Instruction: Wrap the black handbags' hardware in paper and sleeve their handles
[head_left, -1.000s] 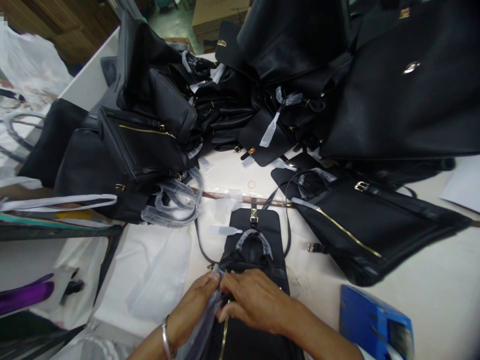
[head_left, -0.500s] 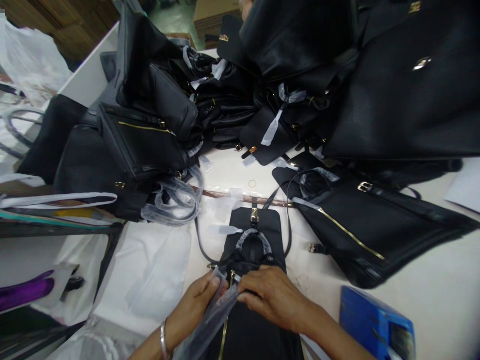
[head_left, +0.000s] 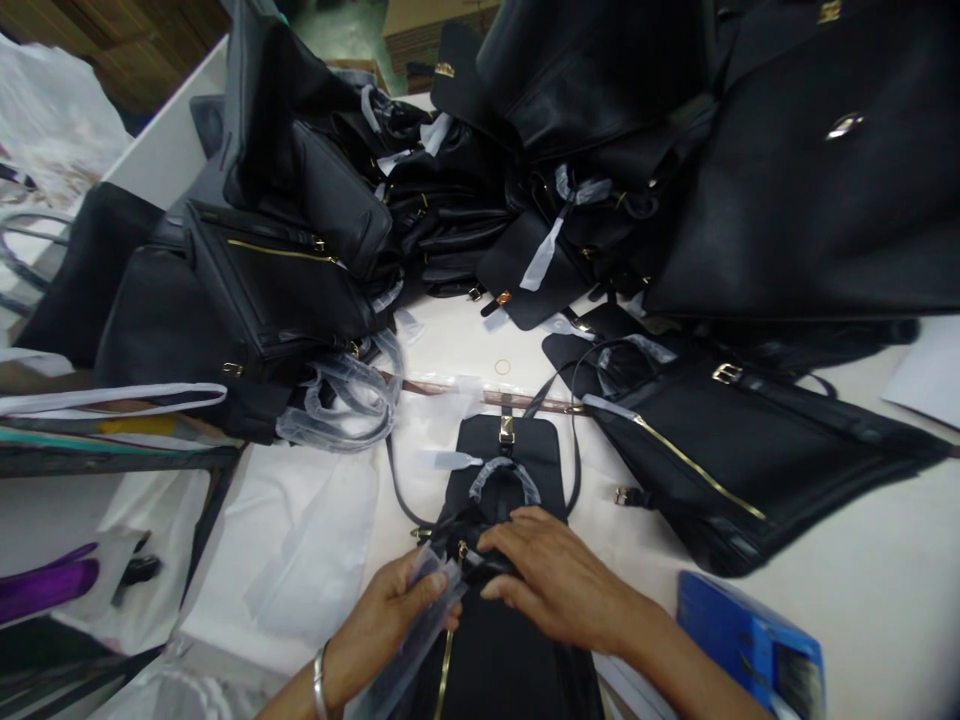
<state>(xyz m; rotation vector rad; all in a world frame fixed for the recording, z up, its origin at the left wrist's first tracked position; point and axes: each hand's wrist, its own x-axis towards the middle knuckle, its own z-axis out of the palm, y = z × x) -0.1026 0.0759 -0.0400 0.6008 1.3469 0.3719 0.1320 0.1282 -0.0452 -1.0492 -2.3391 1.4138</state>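
A black handbag [head_left: 510, 640] with gold fittings lies flat on the white table [head_left: 862, 570] right in front of me, its flap and plastic-wrapped handle pointing away. My left hand [head_left: 390, 625], a metal bangle on its wrist, pinches a strip of clear plastic wrap [head_left: 420, 635] at the bag's left edge. My right hand [head_left: 551, 575] rests palm down on the bag's top, fingers curled at the zipper area beside the plastic.
A heap of black handbags [head_left: 585, 150] fills the far half of the table. Another black bag with a gold zipper [head_left: 735, 460] lies to the right. A blue box [head_left: 750, 640] sits near right. Loose clear plastic bags [head_left: 315, 540] lie at left.
My hands have drawn slightly apart. The left hand has pulled the plastic strip out to the lower left, and the right hand has shifted up along the bag's top.
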